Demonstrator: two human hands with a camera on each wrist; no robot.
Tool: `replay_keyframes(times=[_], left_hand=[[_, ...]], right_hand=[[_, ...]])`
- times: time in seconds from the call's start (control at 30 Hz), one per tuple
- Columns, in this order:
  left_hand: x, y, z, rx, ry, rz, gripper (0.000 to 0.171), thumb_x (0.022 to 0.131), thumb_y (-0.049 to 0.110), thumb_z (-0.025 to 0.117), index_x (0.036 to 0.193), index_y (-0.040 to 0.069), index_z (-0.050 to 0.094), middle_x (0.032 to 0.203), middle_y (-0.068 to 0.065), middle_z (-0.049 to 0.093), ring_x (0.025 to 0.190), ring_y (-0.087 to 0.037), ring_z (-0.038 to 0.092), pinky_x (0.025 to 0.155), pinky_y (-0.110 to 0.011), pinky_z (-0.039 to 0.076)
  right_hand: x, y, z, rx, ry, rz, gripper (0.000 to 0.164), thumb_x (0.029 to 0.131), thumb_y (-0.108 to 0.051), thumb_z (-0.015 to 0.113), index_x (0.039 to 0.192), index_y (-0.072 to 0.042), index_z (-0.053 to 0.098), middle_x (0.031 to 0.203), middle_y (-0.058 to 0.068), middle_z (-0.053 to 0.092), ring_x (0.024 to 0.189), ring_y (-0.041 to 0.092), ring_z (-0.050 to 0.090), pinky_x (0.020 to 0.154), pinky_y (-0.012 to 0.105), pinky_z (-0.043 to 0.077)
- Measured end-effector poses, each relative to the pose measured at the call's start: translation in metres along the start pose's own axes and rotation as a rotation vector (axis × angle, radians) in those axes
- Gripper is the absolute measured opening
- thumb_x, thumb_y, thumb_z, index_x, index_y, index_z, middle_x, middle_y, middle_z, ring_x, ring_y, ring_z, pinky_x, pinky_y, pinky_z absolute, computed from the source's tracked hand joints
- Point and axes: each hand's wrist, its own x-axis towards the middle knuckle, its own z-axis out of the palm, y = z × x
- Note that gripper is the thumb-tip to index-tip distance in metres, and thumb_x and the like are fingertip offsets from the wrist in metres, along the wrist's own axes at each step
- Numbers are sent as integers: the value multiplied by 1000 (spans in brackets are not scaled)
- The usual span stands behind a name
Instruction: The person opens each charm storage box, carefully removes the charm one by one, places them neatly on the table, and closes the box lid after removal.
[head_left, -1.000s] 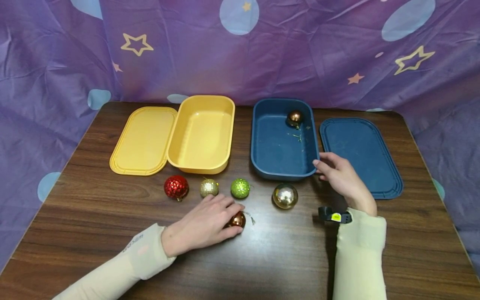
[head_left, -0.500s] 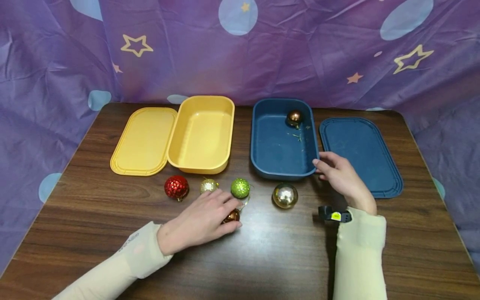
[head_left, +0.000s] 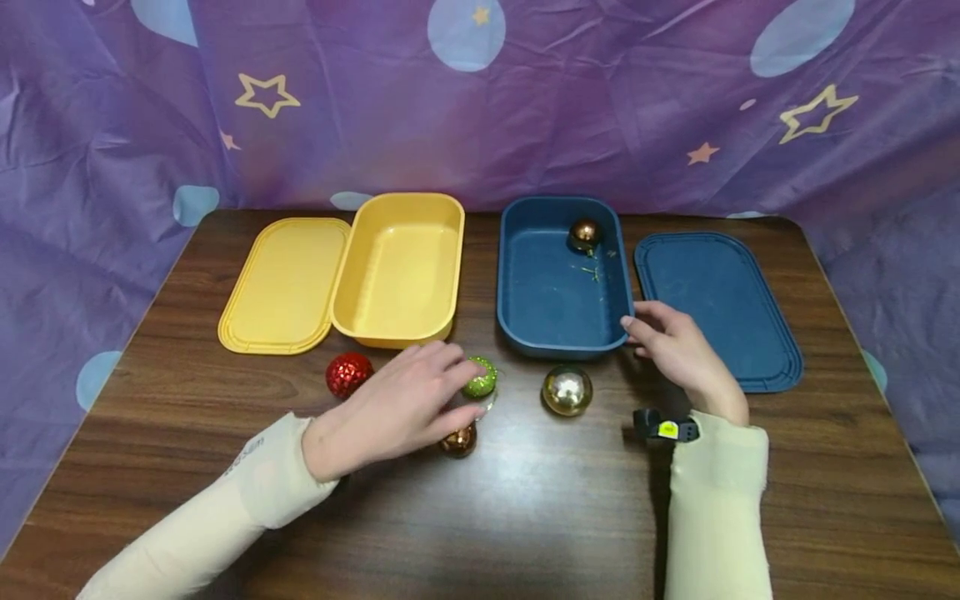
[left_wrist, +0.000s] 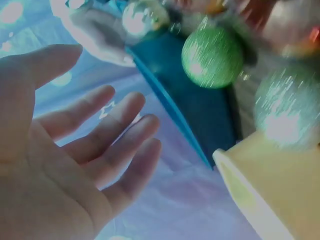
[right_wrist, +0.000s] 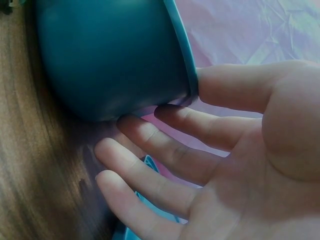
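Note:
My left hand (head_left: 390, 408) hovers over a row of Christmas baubles with its fingers spread and holding nothing. Its fingertips overlap the glittery green bauble (head_left: 480, 379) in the head view, and a shiny brown bauble (head_left: 459, 442) sits below its thumb. A glittery bauble (left_wrist: 287, 107) shows in the left wrist view, while the hand covers it in the head view. Left of the hand lies a red bauble (head_left: 348, 375). My right hand (head_left: 686, 354) rests its thumb and fingertips, loosely extended, against the near right corner of the blue box (head_left: 562, 343).
Inside the blue box lies another brown bauble (head_left: 585, 236) with thread bits. A shiny gold bauble (head_left: 567, 392) stands in front of that box. The yellow box (head_left: 397, 275) and its lid (head_left: 285, 287) are at left; the blue lid (head_left: 720, 308) lies at right.
My left hand has let go of the brown bauble, which now sits slightly left of where it was, and has moved up toward the other baubles. The right hand stays at the blue box.

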Motion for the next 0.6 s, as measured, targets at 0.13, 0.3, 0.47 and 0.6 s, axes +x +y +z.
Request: replay_keyframes(times=[0.13,0.3,0.47,0.6], left_hand=[[14,-6,-11,-13,5,11,28,91,35,65,108,12,67,92,0,61,84,-15,57,75,-34,51],[31,-8,-22,7,36,49,31,91,32,65,112,9,67,97,-3,63,88,-19,59,78,-35,52],[46,-8,-29,32,56,79,31,94,31,61,114,8,66,102,-5,64,90,-20,59,79,-36,51],[59,-9,-32,32,44,73,31,94,29,60,116,7,65,107,-7,64,91,-20,57,79,-35,51]], right_hand=[[0,0,1,2,7,-16,54,103,-30,42,143,6,37,134,27,51,110,32,56,76,17,51],[-1,0,0,-4,9,-18,54,103,-30,42,143,7,36,134,27,51,109,32,56,76,18,51],[0,-1,1,-11,7,-10,55,103,-30,41,144,7,34,135,28,50,111,34,56,78,20,52],[0,-2,1,-7,6,-10,55,103,-30,41,144,7,35,135,27,50,111,33,55,79,20,52]])
